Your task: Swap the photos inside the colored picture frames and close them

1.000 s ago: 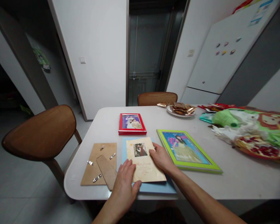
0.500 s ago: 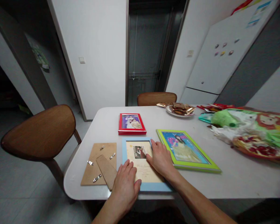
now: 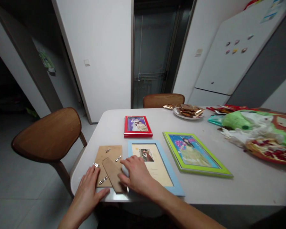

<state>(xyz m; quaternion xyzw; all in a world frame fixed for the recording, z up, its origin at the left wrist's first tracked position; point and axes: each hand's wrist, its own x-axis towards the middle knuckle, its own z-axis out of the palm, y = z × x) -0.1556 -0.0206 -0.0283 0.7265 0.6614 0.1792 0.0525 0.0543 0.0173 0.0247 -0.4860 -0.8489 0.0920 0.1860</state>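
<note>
A brown photo frame backing board lies at the table's left front, with metal clips and a slanted stand leg on it. My left hand is at the board's left edge, fingers stretched out and thumb spread along the front side. Over the left side of the light blue photo frame reaches my right hand, its thumb and forefinger apart near the board's right edge. The blue frame lies flat around a cream sheet with a small picture of people, partly covered by my right hand.
Behind the blue frame lies a red photo frame; a green photo frame lies to its right. Farther back are a plate of wrapped snacks, a green bag and opened pomegranate. A wooden chair stands left.
Both hands have moved left from the blue frame: my left hand to the backing board's left edge, my right hand toward its right edge. The view has shifted slightly.
</note>
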